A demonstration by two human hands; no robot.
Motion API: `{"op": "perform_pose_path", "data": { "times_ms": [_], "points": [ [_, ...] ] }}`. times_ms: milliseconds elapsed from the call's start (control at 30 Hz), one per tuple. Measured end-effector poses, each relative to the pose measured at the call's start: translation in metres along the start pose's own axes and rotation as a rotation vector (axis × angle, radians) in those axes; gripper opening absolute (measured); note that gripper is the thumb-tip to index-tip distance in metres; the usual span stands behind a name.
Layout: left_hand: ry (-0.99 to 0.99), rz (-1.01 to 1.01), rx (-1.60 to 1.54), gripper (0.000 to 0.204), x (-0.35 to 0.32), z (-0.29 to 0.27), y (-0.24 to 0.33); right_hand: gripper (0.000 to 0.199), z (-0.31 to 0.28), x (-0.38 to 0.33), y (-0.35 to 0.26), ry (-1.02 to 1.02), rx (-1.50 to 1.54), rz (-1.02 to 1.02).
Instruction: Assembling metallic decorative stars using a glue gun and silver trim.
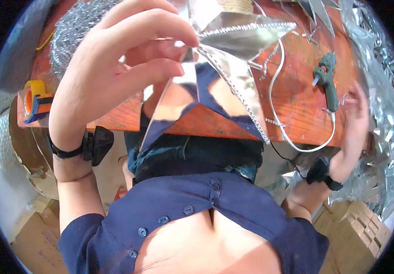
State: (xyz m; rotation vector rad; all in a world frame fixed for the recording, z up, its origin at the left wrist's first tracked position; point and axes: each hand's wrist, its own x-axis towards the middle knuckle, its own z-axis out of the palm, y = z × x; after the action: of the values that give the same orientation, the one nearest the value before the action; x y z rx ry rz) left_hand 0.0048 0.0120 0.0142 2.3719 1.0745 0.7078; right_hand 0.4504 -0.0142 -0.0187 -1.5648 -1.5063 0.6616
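Note:
My left hand [128,59] is raised over the table, with thumb and fingers closed on a silver mirror-faced star [251,43]. Beaded silver trim runs along some of the star's ridges, and its shiny faces reflect dark blue cloth and skin. The upper part of the star goes out of the picture. At the table's right edge is my right hand [355,114], holding nothing that I can make out. Its fingers are smeared by motion. Nearest to it lies a green hot glue gun [328,82] with a white cord [276,86].
A heap of silver tinsel trim [76,34] lies at the far left of the red-brown table [297,118]. A yellow and blue tape roll [36,101] stands near the left edge. Crinkled silver foil [375,150] hangs along the right side. Loose trim pieces [274,122] lie about.

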Motion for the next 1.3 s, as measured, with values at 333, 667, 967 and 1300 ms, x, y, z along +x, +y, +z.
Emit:
{"op": "perform_pose_path", "data": {
  "times_ms": [333, 667, 967, 1300],
  "points": [
    [0.286, -0.244, -0.431, 0.021, -0.024, -0.022, -0.015, 0.052, 0.047, 0.020, 0.010, -0.116, -0.756, -0.113],
    [0.228, 0.439, 0.378, 0.032, -0.070, 0.033, -0.017, 0.035, 0.008, 0.024, 0.000, 0.520, 0.342, -0.190],
    [0.228, 0.382, 0.188, 0.038, -0.031, 0.066, 0.034, 0.047, 0.057, -0.012, -0.069, 0.226, 0.350, -0.422],
    [0.388, -0.025, 0.239, 0.028, -0.053, 0.024, 0.008, 0.068, 0.087, -0.033, -0.106, -0.340, -0.063, -0.383]
  ]
}}
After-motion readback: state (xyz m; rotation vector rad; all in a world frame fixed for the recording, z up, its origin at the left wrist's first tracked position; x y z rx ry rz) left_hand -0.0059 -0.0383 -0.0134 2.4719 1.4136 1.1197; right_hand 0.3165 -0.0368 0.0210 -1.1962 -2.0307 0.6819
